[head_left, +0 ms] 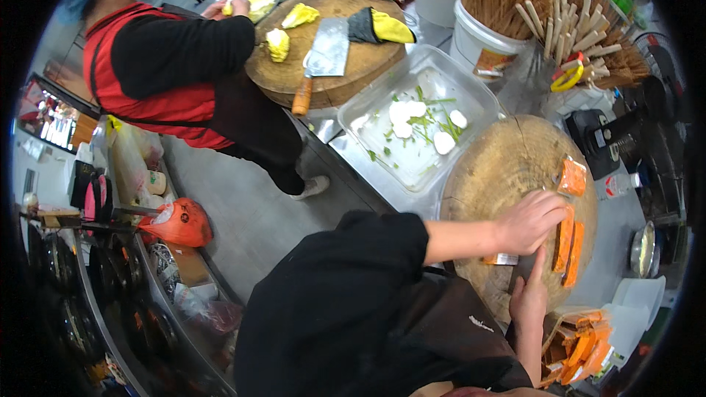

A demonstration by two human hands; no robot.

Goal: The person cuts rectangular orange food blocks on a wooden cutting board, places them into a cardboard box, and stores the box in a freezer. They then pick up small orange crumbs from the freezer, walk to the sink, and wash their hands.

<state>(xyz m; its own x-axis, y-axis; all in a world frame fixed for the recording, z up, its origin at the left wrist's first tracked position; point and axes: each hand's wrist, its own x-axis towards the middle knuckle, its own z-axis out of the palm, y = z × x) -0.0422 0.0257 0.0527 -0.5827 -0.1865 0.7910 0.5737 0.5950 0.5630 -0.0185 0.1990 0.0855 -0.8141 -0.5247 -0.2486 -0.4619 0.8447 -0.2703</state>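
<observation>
On a round wooden chopping board [489, 158] my left hand [533, 220] has its fingers bent together at the end of a narrow orange packet [564, 239]. A second narrow orange packet [575, 254] lies alongside, and a wider one [573, 176] sits just beyond my fingertips. My right hand [529, 298], nearer to me, is closed around a knife with its index finger stretched along the grey blade [523, 265]; the handle is hidden by the hand. Part of another packet with a pale label [501, 258] shows under my left wrist.
Beyond my board stands a clear tub [353, 121] with white pieces and green stems. A co-worker [162, 88] handles yellow leaves by another board [272, 77], where a cleaver [329, 48] lies. White buckets [474, 37] hold skewers. A box of orange packets [581, 345] stands near right.
</observation>
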